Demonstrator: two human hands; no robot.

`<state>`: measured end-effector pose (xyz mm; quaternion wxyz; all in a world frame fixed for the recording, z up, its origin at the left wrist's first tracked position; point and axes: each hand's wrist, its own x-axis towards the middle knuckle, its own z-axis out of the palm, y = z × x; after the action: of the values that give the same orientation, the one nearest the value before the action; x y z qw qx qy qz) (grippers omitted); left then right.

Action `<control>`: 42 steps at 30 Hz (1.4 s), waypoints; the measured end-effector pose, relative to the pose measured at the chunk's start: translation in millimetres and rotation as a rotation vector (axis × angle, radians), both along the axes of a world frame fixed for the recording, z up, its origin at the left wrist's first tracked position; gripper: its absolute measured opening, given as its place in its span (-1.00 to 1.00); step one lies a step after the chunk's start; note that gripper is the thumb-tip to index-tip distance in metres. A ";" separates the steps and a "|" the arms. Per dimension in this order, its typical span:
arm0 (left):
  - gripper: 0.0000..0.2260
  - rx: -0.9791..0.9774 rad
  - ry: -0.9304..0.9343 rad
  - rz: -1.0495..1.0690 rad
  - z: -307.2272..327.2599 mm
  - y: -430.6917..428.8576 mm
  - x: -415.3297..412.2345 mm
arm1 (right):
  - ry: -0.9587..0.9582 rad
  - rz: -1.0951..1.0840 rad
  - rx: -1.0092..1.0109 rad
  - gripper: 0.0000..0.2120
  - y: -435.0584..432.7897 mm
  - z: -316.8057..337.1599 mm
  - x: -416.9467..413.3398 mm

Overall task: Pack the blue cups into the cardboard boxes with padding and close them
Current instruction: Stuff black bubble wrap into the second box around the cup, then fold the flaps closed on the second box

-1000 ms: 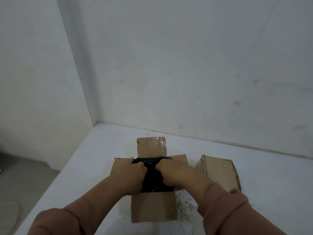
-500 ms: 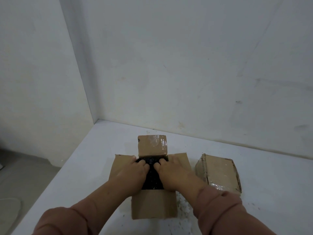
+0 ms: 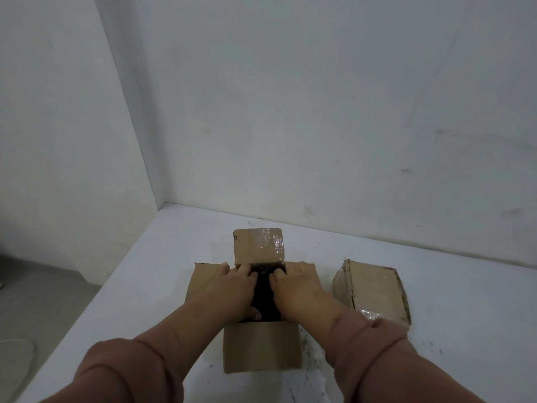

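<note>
Both hands are pressing down into the open brown cardboard box (image 3: 261, 347) on the white bench (image 3: 436, 286). The left hand (image 3: 232, 289) and right hand (image 3: 296, 289) are lying flat side by side, fingers (image 3: 247, 271) spread narrow and gripping nothing — they are resting on the black crumpled padding (image 3: 266, 289) showing between them. No blue cup is showing. Well right of the fingers, a closed, taped cardboard box (image 3: 374, 289) is sitting apart.

Pale scuffed walls (image 3: 319, 112) meeting in a corner, white table (image 3: 436, 271) against them, grey floor (image 3: 43, 301) at left
</note>
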<state>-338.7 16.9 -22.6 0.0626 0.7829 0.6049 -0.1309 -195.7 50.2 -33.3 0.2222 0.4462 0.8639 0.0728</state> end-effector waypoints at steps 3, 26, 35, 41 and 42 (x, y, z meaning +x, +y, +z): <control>-0.27 0.001 0.029 -0.012 -4.5 1.0 -0.4 | 0.078 -0.021 -0.021 -0.56 -2.4 1.1 0.5; -0.47 0.085 0.017 0.142 -20.2 -7.0 -12.1 | 0.357 -0.191 -0.348 -0.30 -17.1 18.2 -24.6; -0.51 0.231 -0.619 0.526 -14.8 -20.1 -42.0 | 0.819 -0.398 -0.191 -0.59 -7.9 25.6 8.8; -0.54 0.045 -1.214 1.122 -5.5 -34.4 -64.0 | 0.857 -0.747 -0.189 -0.52 -10.0 22.1 43.4; -0.57 0.047 -1.263 1.096 -2.6 -36.5 -64.6 | 0.900 -0.777 -0.227 -0.50 -10.5 22.2 45.5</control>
<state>-403.3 -19.6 -25.2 0.4283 0.3050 0.7538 0.3941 -150.3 39.7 -11.1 -0.1083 0.6894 0.6494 -0.3021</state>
